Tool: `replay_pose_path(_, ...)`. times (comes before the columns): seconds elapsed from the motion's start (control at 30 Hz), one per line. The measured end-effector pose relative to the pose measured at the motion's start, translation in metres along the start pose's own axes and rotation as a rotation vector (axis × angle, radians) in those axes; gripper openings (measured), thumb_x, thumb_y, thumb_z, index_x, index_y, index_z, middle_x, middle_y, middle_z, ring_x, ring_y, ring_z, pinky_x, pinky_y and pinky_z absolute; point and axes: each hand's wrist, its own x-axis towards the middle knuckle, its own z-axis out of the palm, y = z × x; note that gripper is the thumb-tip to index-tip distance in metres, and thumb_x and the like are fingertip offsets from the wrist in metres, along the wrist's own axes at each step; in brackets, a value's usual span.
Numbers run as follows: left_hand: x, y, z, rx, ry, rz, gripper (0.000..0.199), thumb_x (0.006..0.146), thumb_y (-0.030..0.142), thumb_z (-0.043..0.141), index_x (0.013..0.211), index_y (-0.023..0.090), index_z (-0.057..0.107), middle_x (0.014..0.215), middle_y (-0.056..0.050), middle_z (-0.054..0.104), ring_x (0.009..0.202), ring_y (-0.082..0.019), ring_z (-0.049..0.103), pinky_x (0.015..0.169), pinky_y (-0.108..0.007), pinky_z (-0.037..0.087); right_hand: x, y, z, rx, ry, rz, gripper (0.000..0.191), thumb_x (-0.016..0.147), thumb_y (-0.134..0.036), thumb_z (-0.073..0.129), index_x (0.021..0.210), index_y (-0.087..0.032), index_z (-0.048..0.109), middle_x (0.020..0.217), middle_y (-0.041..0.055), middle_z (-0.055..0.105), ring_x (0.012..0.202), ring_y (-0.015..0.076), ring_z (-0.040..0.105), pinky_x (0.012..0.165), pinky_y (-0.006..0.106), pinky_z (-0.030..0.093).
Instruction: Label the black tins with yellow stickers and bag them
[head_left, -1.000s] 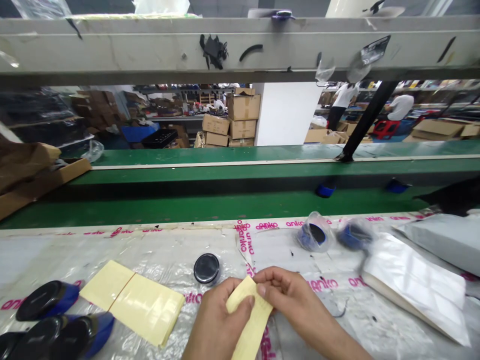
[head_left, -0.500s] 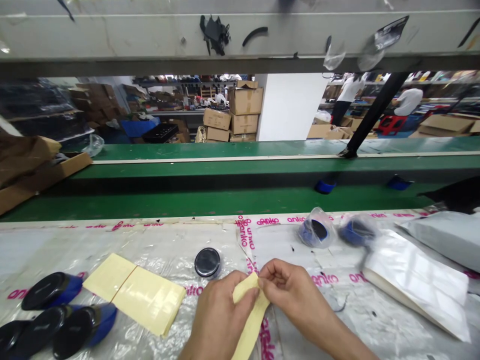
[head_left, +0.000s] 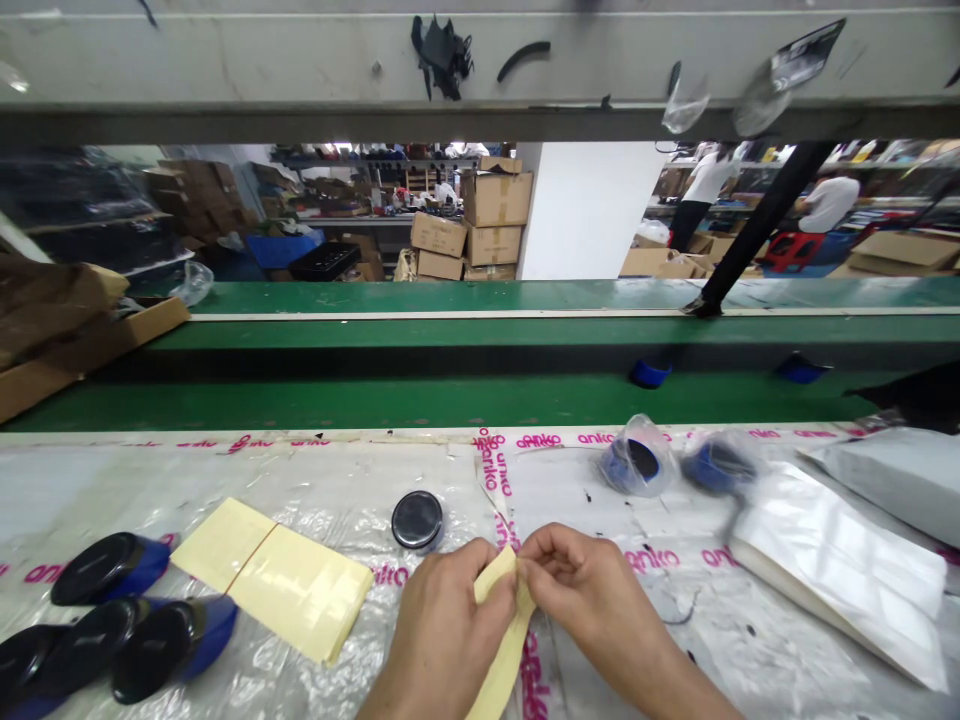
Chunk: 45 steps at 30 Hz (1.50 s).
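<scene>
Ahead, a clear bag (head_left: pixel 654 462) holds a blue disc (head_left: pixel 628 468).

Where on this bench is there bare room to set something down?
Bare sheeting lies behind the yellow sheets, left of the black disc. Another patch sits between that disc and the bagged blue item, above the left hand and right hand pinching a yellow strip. Crowded: the lower-left blue-and-black round items and the white pack at right.

Black-and-blue round parts (head_left: pixel 109 568) near left, black disc (head_left: pixel 417 520) mid, bagged blue parts (head_left: pixel 637 458) far right, green conveyor (head_left: pixel 450 405) beyond.
</scene>
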Motion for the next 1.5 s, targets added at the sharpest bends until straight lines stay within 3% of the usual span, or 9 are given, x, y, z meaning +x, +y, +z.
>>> replay_pose_path(0.13,0.0,-0.002,0.0,-0.005,-0.003,0.005,0.026,0.091,0.037,0.048,0.07,0.023,0.051,0.067,0.001,0.058,0.068,-0.018,0.054,0.061,-0.028,0.026,0.001,0.004,-0.001,0.125,0.0,0.037,0.017,0.084,-0.031,0.068,0.094,-0.018,0.069,0.081,0.0022,0.071,0.073,0.0168,0.065,0.066,0.026,0.05)
replay_pose_path(0.27,-0.001,-0.002,0.001,0.011,-0.005,-0.001,0.027,0.091,0.036,0.048,0.067,0.023,0.046,0.063,0.002,0.054,0.065,-0.017,0.052,0.06,-0.029,0.024,0.002,0.002,0.0,0.086,-0.034,0.049,0.009,0.083,-0.026,0.065,0.08,-0.018,0.069,0.072,0.0004,0.067,0.068,0.0152,0.06,0.061,0.025,0.046)
replay_pose_path(0.57,0.001,0.0,0.005,0.116,0.014,0.003,0.024,0.089,0.033,0.048,0.068,0.023,0.044,0.062,0.002,0.054,0.062,-0.017,0.048,0.062,-0.03,0.02,0.0,-0.005,-0.001,-0.031,-0.029,0.044,0.01,0.08,-0.021,0.057,0.076,-0.018,0.066,0.068,-0.0016,0.065,0.065,0.0147,0.059,0.056,0.022,0.041)
replay_pose_path(0.93,0.002,0.007,0.005,0.247,0.027,-0.039,0.019,0.087,0.031,0.051,0.07,0.023,0.057,0.069,-0.003,0.069,0.069,-0.023,0.064,0.061,-0.03,0.019,-0.004,-0.008,0.0,-0.109,-0.011,0.009,0.014,0.079,-0.022,0.056,0.076,-0.018,0.069,0.071,0.0004,0.069,0.069,0.0168,0.062,0.062,0.024,0.045)
replay_pose_path(1.1,0.0,0.008,0.008,0.213,0.058,-0.054,0.019,0.085,0.028,0.055,0.068,0.023,0.061,0.066,0.0,0.069,0.066,-0.019,0.064,0.061,-0.028,0.024,-0.005,-0.01,-0.002,-0.026,-0.023,0.022,0.014,0.081,-0.025,0.058,0.077,-0.018,0.069,0.073,0.0005,0.069,0.07,0.0166,0.061,0.063,0.024,0.045)
replay_pose_path(1.3,-0.002,-0.003,0.006,0.17,-0.004,-0.023,0.012,0.083,0.023,0.058,0.072,0.024,0.062,0.07,0.003,0.069,0.071,-0.019,0.065,0.062,-0.027,0.032,-0.001,-0.002,-0.005,0.057,-0.004,0.054,0.012,0.078,-0.027,0.062,0.077,-0.018,0.069,0.075,0.0009,0.068,0.071,0.0164,0.058,0.065,0.026,0.044)
replay_pose_path(1.37,-0.005,-0.008,0.011,0.259,0.054,0.018,0.004,0.085,0.023,0.062,0.086,0.026,0.065,0.08,0.002,0.072,0.076,-0.022,0.068,0.064,-0.03,0.036,0.003,-0.002,-0.006,0.081,0.019,0.057,0.012,0.078,-0.029,0.063,0.077,-0.018,0.069,0.078,0.0019,0.069,0.073,0.0172,0.058,0.068,0.027,0.045)
replay_pose_path(1.4,-0.007,-0.01,0.015,0.317,0.113,0.056,0.011,0.085,0.023,0.065,0.095,0.027,0.065,0.085,0.002,0.073,0.078,-0.023,0.069,0.066,-0.031,0.038,0.005,-0.003,-0.006,0.087,0.033,0.059,0.014,0.078,-0.031,0.064,0.077,-0.018,0.069,0.078,0.0024,0.069,0.074,0.0178,0.058,0.069,0.028,0.046)
replay_pose_path(1.5,-0.018,-0.017,0.021,0.477,0.374,0.269,0.024,0.085,0.024,0.071,0.107,0.027,0.062,0.097,0.0,0.071,0.086,-0.023,0.069,0.072,-0.034,0.044,0.012,-0.006,-0.008,0.089,0.069,0.055,0.023,0.078,-0.04,0.067,0.076,-0.018,0.068,0.08,0.0039,0.069,0.073,0.0183,0.056,0.069,0.029,0.046)
